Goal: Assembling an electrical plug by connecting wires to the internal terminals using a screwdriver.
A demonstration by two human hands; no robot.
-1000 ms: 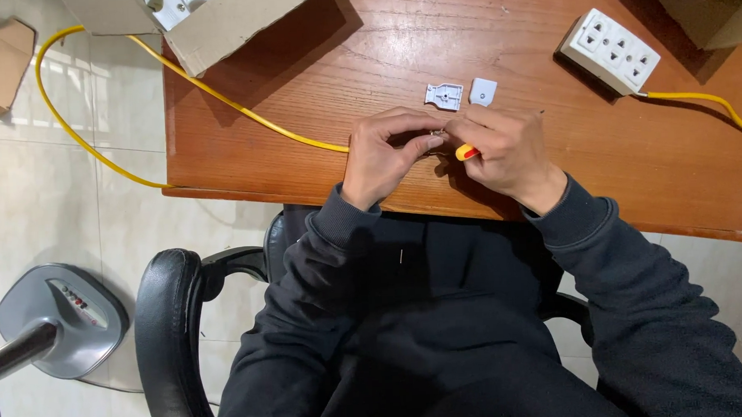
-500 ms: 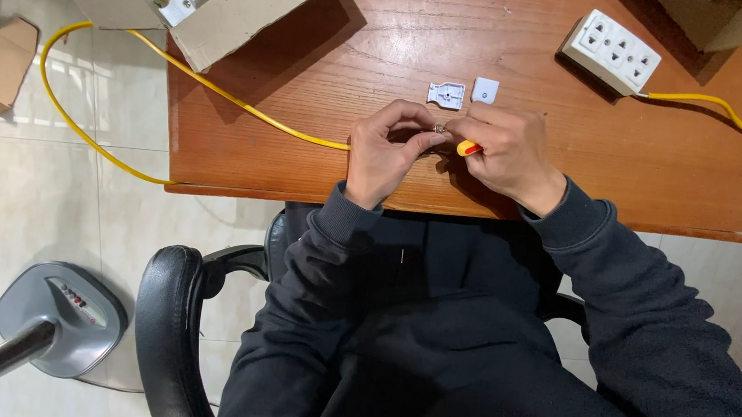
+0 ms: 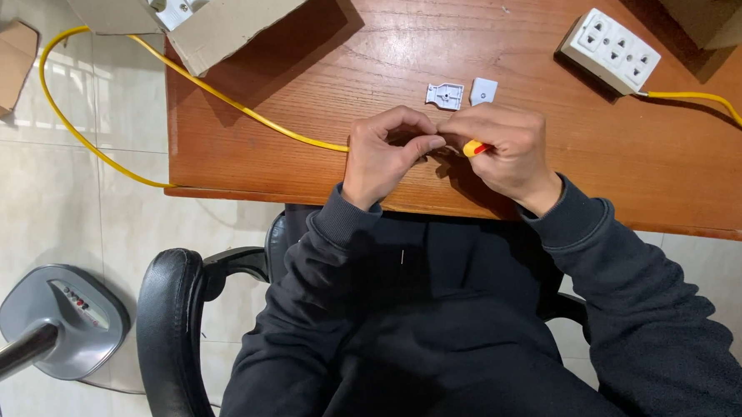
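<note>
My left hand (image 3: 383, 153) is closed around the end of a yellow cable (image 3: 242, 110) that runs across the wooden table (image 3: 314, 61) to it. Touching it, my right hand (image 3: 502, 144) grips a small tool with a yellow and red handle (image 3: 473, 149). What lies between the fingertips is hidden. Just beyond the hands lie two small white plastic parts: a flat plug cover (image 3: 444, 95) and a square piece (image 3: 483, 90).
A white multi-socket block (image 3: 610, 50) with its own yellow cord (image 3: 717, 106) sits at the right. Cardboard boxes (image 3: 213, 19) stand at the table's far left and far right corners. A black office chair (image 3: 172, 342) is under me; a grey fan base (image 3: 59, 318) stands on the tiled floor.
Both hands have stayed together at the table's near edge, with only small finger movements around the cable end and tool.
</note>
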